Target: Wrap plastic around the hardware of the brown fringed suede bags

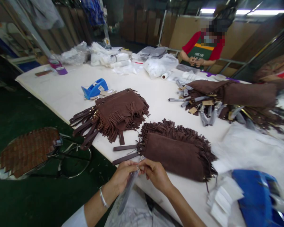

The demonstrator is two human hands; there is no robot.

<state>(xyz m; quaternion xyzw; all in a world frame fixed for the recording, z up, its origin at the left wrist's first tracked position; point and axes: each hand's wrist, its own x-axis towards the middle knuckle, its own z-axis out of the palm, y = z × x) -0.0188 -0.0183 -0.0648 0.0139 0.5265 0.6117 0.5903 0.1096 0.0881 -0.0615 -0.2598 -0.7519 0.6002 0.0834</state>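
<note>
Above the table's near edge, my left hand (pixel 123 177) is closed around a wrist strap (pixel 127 193) covered in thin greyish plastic, its loose end hanging down. The fingertips of my right hand (pixel 156 174) pinch the strap's upper end, close to the left thumb. Just beyond my hands lies a brown fringed suede pouch (pixel 172 154) on top of more fringed pieces, two bare straps pointing left from it. Farther left is a stack of similar fringed pouches (pixel 121 110) with several straps fanned out.
More brown pouches (pixel 248 94) with plastic-wrapped straps and tags lie at the right. A blue tape dispenser (pixel 96 89) stands at the back left, a larger blue dispenser (pixel 255 198) at the near right. A co-worker (pixel 201 52) is across the table (pixel 68 82). A stool (pixel 29 153) stands left.
</note>
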